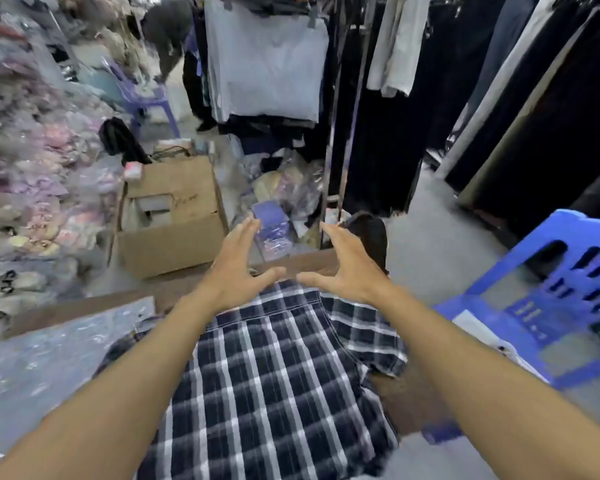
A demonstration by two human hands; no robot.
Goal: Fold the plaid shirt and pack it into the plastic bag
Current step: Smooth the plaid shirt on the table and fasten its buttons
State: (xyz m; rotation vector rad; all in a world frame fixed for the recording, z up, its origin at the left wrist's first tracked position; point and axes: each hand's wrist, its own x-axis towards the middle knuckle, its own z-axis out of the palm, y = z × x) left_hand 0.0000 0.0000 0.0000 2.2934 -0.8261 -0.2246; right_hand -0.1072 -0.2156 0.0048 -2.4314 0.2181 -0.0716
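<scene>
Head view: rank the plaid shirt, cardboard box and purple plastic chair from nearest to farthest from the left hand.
From the left hand:
1. Plaid shirt, directly below, at the thumb.
2. Cardboard box, just beyond, to the left.
3. Purple plastic chair, far back on the left.

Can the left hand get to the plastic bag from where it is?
Probably yes. The left hand hovers open above the plaid shirt, and the plastic bag lies flat just to its left with nothing between.
</scene>
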